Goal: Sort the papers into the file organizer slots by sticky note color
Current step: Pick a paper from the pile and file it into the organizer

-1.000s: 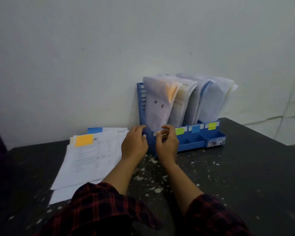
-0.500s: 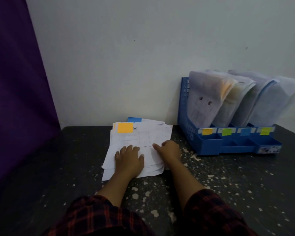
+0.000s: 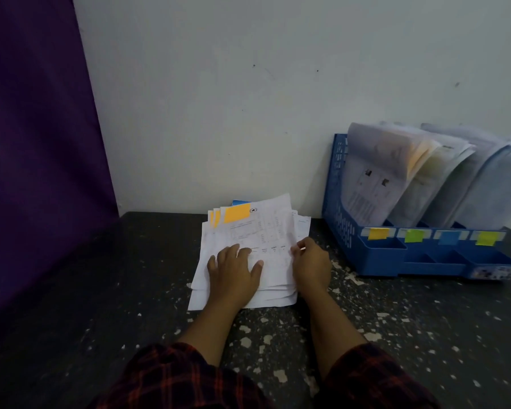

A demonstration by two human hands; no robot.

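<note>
The left hand [image 3: 233, 270] lies flat, fingers spread, on the paper stack [image 3: 248, 252] on the bench [image 3: 101, 290], while the right hand [image 3: 311, 265] pinches its right edge, nearer the file organizer [image 3: 396, 255] standing further right.

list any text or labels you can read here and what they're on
No text is legible.
Top sheet of the paper stack: printed table and round emblem, too blurred to read.
Front paper in the file organizer: print too small.
Sticker on the organizer's front tray: blurred.
Sticky notes: blank.
</note>
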